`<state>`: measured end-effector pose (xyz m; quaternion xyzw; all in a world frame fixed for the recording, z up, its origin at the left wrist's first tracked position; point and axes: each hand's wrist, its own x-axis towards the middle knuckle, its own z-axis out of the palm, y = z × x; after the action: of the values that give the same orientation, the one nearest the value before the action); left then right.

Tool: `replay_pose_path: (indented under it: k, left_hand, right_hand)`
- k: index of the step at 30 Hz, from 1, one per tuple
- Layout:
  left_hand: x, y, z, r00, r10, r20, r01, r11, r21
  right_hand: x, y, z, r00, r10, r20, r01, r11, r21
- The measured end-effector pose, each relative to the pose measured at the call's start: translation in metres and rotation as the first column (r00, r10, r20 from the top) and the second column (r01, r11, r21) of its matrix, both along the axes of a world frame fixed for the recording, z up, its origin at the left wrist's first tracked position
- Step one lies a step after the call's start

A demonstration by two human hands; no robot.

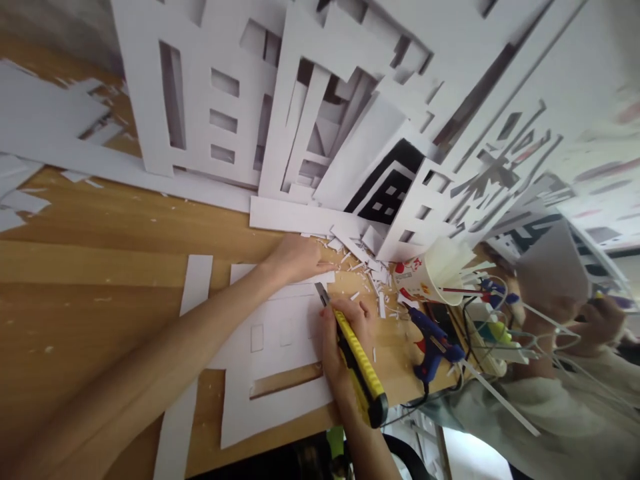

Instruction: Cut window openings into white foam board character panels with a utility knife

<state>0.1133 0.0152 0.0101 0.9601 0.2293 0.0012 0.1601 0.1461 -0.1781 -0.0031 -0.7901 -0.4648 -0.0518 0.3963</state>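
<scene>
- Head view: right hand (350, 333) clamped around cutter (361, 357), blade over card (300, 313).
- Left hand (295, 259) at card's far edge; whether gripping cannot be told.
- Card lies on surface (100, 267), scraps (353, 247) near, glue gun (434, 339) to the right.

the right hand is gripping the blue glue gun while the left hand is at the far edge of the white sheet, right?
Not quite: the right hand grips a yellow-and-black cutter; the blue glue gun lies apart, farther right. The head view shows this. The left hand is at the far edge of the white sheet.
</scene>
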Motion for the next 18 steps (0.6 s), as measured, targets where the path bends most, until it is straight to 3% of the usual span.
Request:
replay_pose_path:
  k: [9, 18]
  left_hand:
    - [-0.002, 0.0, 0.003, 1.0, 0.001, -0.006, -0.001, 1.0, -0.009]
    - [0.0, 0.001, -0.003, 1.0, -0.007, 0.014, 0.007, 1.0, -0.008]
  right_hand:
    - [0.005, 0.002, -0.01, 0.996, 0.0, 0.094, -0.006, 0.998, 0.058]
    - [0.005, 0.001, -0.013, 0.99, 0.016, 0.139, -0.027, 0.997, 0.078]
